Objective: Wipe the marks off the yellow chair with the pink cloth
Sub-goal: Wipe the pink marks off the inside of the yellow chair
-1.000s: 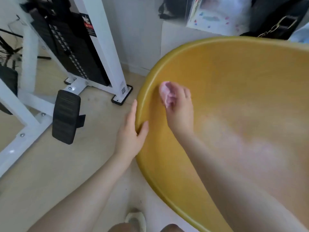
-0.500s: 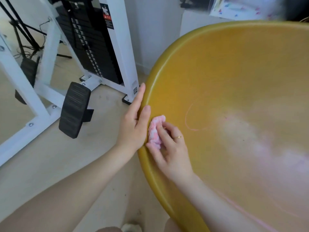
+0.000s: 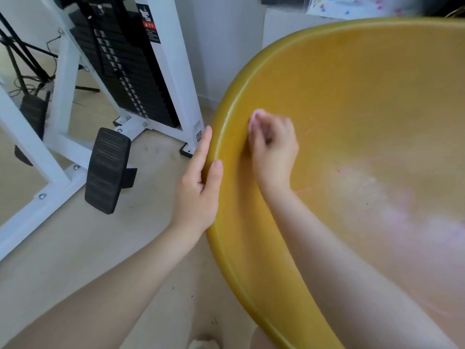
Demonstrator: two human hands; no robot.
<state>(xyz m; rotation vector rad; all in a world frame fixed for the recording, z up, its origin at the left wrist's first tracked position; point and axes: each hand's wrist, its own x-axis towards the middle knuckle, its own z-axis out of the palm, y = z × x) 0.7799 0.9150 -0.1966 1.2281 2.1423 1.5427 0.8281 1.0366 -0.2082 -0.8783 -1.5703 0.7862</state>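
Right hand: the right hand (image 3: 273, 147) curls round the pink cloth (image 3: 257, 117), pressing it to the inner wall of the yellow chair (image 3: 352, 102) just inside the rim.
Left hand: the left hand (image 3: 200, 182) braces that rim — fingers straight outside, thumb hooked over.
Marks: faint pink marks (image 3: 342, 170) lie further into the chair's bowl from the rim — on the far side of the cloth hand from the bracing one.
Next move: likely a sweep inward, off the rim.
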